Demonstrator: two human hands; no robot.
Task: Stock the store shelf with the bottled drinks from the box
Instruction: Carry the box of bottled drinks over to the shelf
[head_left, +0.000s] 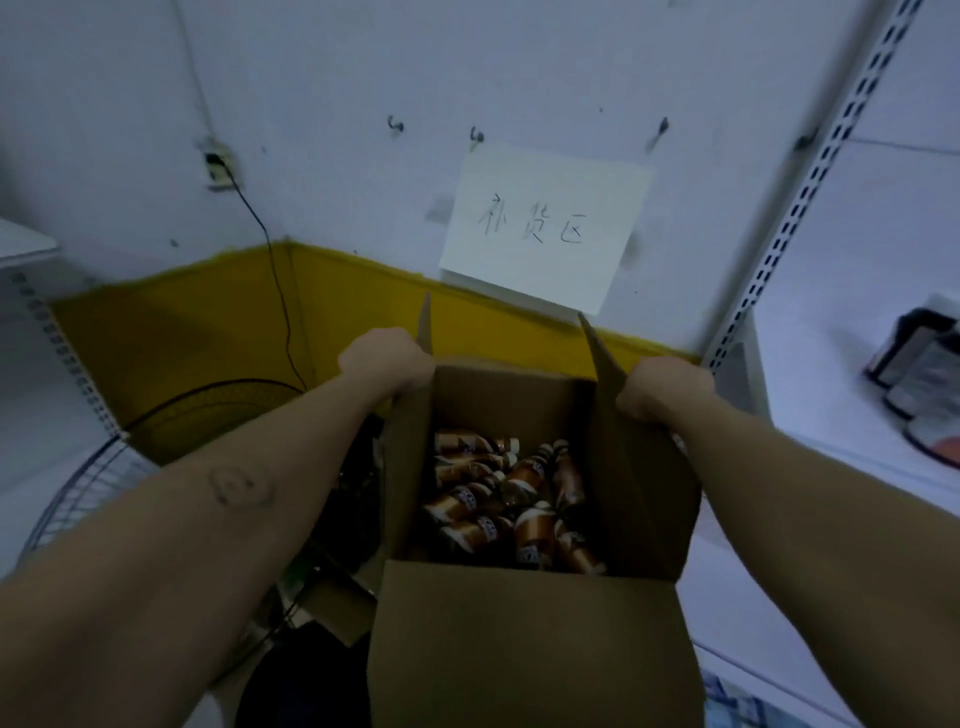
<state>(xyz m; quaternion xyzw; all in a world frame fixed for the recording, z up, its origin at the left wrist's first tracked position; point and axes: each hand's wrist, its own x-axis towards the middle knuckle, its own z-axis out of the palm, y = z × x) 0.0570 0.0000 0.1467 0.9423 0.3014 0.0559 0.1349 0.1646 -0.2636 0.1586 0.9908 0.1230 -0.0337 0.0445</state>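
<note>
An open brown cardboard box (524, 649) hangs in front of me, its flaps standing up. Inside lie several small bottled drinks (519, 493) with orange-brown labels and pale caps, jumbled on their sides. My left hand (387, 364) grips the box's far left corner at the rim. My right hand (665, 389) grips the far right side by its flap. A white store shelf (841, 395) runs along the right, close beside the box.
A paper sign (545, 228) hangs on the white and yellow wall ahead. A floor fan (104, 467) and a black cable (270, 270) stand at the lower left. Dark packaged goods (919, 364) sit on the right shelf. Another shelf upright (57, 348) stands at left.
</note>
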